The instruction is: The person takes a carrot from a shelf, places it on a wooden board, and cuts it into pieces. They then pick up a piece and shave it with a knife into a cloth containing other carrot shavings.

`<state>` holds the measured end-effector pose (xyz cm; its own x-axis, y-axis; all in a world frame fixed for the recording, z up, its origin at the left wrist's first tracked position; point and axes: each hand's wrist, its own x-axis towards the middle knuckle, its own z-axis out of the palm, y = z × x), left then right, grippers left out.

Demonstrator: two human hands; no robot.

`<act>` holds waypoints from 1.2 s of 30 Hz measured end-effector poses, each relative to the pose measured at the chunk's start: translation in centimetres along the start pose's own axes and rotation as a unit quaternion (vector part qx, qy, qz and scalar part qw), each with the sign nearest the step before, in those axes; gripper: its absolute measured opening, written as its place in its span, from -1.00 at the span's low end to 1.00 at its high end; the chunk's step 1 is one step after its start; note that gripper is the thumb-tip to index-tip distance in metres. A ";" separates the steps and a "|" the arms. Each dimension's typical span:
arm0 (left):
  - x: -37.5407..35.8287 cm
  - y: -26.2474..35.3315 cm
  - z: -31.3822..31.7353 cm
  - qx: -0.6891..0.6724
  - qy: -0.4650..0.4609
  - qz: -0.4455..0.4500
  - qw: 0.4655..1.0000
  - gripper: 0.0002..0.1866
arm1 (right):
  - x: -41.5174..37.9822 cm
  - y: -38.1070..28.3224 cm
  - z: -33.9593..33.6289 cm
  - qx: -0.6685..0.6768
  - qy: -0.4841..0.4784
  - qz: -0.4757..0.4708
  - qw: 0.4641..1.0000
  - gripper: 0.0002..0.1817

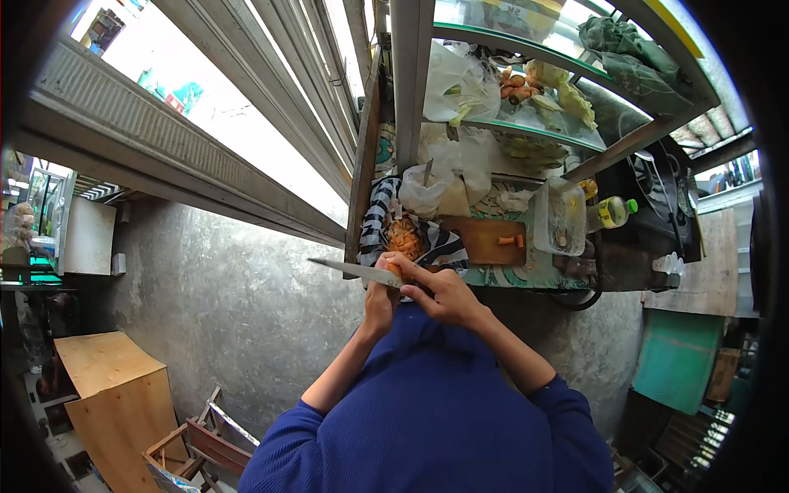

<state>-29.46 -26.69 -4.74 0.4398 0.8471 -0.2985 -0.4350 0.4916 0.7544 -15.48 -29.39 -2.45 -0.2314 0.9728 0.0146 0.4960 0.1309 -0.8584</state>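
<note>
My left hand [379,306] is closed around an orange carrot [394,269], most of which its fingers hide. A knife [349,269] crosses in front of that hand, its blade pointing left. My right hand [450,297] grips the knife at its right end, the handle hidden in the palm, with fingers close to the carrot. Just beyond both hands, a black-and-white striped plastic bag [380,215] holds many orange carrot pieces [404,237]. To its right lies a wooden cutting board [477,238] with small carrot pieces [511,241] on it.
A clear plastic container [560,218] and a green-capped bottle [612,214] stand right of the board. Behind the bag is a white plastic bag [423,191]. Glass shelves above hold carrots [518,87] and leafy vegetables. A metal post [408,90] rises beside the counter.
</note>
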 end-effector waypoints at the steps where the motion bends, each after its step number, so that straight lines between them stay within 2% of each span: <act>1: -0.1 -0.2 -0.5 0.000 0.000 -0.001 1.000 -0.66 | 0.1 0.1 0.1 0.029 0.010 -0.002 1.000 -0.46; 4: -0.1 -0.6 -1.2 0.000 -0.026 -0.004 1.000 -0.64 | 0.2 0.0 0.2 0.076 0.031 -0.021 0.996 -0.50; 6: -0.2 -0.4 -0.8 0.079 -0.025 0.037 0.996 -0.65 | 0.2 0.0 0.2 0.095 0.044 -0.038 0.994 -0.51; 9: -0.4 -0.1 -0.5 0.081 -0.002 0.033 0.996 -0.65 | 0.4 0.6 0.5 0.099 0.014 0.002 0.995 -0.52; 11: -0.2 0.1 -0.2 0.053 0.009 0.014 0.998 -0.66 | 0.6 1.3 1.5 0.185 0.107 -0.108 0.971 -0.55; 12: 0.0 0.2 -0.1 0.024 0.020 -0.001 1.000 -0.67 | 0.5 1.0 1.2 0.185 0.105 -0.108 0.971 -0.55; 13: 0.3 0.3 -0.1 0.023 0.022 0.000 0.999 -0.67 | 0.2 0.3 0.4 0.326 0.040 0.012 0.944 -0.56; 14: 0.6 0.3 -0.2 -0.011 0.022 -0.013 1.000 -0.67 | 0.1 -0.1 0.0 0.454 -0.026 0.133 0.881 -0.57; 17: 1.0 -0.3 -1.2 -0.050 0.003 -0.016 0.999 -0.67 | 0.3 -0.3 0.9 0.460 0.010 0.144 0.876 -0.57; 19: 0.8 -0.5 -1.8 -0.057 -0.012 -0.005 0.998 -0.67 | 0.4 -0.2 0.5 0.451 0.012 0.154 0.879 -0.56; 24: 0.5 -0.8 -2.3 -0.051 0.012 -0.054 0.997 -0.58 | 0.2 1.2 0.1 0.409 0.005 0.172 0.896 -0.55; 26: 0.6 -1.0 -2.1 -0.035 0.021 -0.045 0.998 -0.56 | 0.2 1.8 0.4 0.287 0.007 0.155 0.945 -0.52; 27: 0.6 -1.1 -2.1 -0.020 0.032 -0.037 0.999 -0.54 | 0.3 1.3 0.4 0.287 0.008 0.154 0.945 -0.52; 29: 0.7 -1.3 -1.8 0.018 0.036 -0.018 0.999 -0.57 | 0.3 0.1 0.5 0.198 0.058 0.066 0.976 -0.49; 31: 0.7 -1.5 -2.1 0.057 0.041 0.001 0.998 -0.58 | 0.3 0.2 0.7 0.145 0.031 0.067 0.987 -0.49; 33: 0.7 -1.9 -3.2 0.107 0.040 -0.025 0.993 -0.60 | 0.2 0.5 1.1 0.092 0.004 0.069 0.993 -0.48; 36: 0.6 -2.2 -3.1 0.056 0.067 -0.015 0.996 -0.62 | 0.3 0.6 1.5 0.052 0.037 0.028 0.998 -0.52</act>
<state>-30.69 -26.67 -8.35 0.3383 0.8555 -0.3920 -0.3304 0.4980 0.8018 -16.56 -29.28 -3.74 -0.1413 0.9900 0.0006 0.4155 0.0598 -0.9076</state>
